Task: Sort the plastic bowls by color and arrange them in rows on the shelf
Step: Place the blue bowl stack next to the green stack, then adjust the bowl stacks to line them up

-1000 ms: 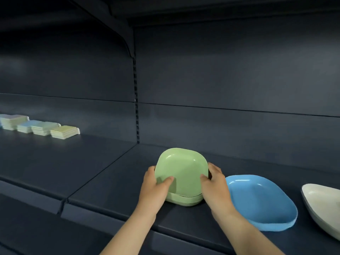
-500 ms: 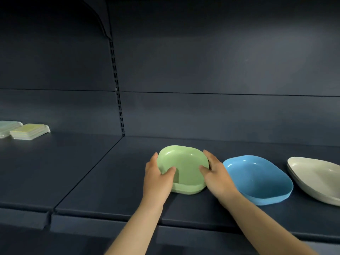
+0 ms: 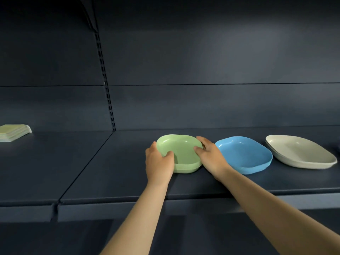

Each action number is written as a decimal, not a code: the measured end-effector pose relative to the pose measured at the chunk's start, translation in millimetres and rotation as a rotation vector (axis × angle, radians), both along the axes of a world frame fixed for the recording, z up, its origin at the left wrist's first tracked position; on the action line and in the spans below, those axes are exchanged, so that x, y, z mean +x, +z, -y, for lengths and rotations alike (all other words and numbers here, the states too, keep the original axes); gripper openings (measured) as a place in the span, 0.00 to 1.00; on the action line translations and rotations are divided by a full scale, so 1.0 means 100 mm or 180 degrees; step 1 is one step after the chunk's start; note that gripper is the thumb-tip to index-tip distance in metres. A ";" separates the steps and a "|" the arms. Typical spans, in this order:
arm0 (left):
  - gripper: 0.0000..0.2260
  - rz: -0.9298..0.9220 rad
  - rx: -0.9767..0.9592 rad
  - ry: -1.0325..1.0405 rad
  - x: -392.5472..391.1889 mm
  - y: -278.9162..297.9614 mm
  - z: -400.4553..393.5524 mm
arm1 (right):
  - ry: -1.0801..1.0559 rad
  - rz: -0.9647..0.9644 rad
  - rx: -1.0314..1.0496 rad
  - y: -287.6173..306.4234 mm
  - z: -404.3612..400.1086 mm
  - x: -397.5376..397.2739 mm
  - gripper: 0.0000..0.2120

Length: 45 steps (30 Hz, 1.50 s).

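At far left of the frame we see a stack of pale plates (image 3: 13,132). On the shelf (image 3: 114,162), centre to right, 3 bowls sit in 1 row: green bowl (image 3: 181,150), blue bowl (image 3: 244,154), cream bowl (image 3: 301,151), all without contents. Our left hand (image 3: 159,161) and right hand (image 3: 209,155) grasp the green bowl's rim, thumbs inside. Against 0.5 s ago, it sits flatter.

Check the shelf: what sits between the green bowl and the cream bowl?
The blue bowl sits between the green bowl and the cream bowl; the right hand also lies there, gripping the green rim, in the head view.
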<state>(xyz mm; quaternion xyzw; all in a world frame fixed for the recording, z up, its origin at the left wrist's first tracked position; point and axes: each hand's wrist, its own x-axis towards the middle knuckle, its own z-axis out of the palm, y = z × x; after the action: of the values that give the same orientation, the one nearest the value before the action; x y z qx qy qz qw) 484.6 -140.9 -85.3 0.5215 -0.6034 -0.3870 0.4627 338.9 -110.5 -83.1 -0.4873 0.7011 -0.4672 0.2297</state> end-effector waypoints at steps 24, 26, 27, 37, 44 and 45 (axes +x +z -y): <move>0.26 0.2826 -0.1993 -0.1707 -2.02 1.00 -1.71 | -0.0269 -0.3255 0.0965 1.03 -2.94 -2.47 0.29; 0.26 0.2887 -0.2031 -0.1851 -2.48 1.01 -2.04 | -0.0448 -0.3202 0.0949 1.05 -3.38 -2.88 0.29; 0.26 0.2946 -0.2029 -0.1893 -2.77 1.02 -2.23 | -0.0513 -0.3215 0.0927 1.07 -3.65 -3.09 0.29; 0.25 0.2670 -0.2304 -0.2461 -4.92 1.18 -3.64 | -0.1229 -0.3051 0.1011 1.15 -5.49 -4.74 0.29; 0.24 0.2472 -0.2306 -0.2811 -6.18 1.10 -4.17 | -0.1476 -0.2925 0.1253 0.96 -6.07 -5.69 0.28; 0.24 0.2459 -0.2311 -0.2853 -6.36 1.06 -4.21 | -0.1496 -0.2926 0.1306 0.93 -6.10 -5.83 0.28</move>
<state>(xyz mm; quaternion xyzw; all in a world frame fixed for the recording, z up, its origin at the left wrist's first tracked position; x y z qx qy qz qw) -151.3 279.6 21.0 0.1346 -0.9734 -0.1011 0.1554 -243.9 499.7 10.0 -0.4167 0.8956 -0.0990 -0.1201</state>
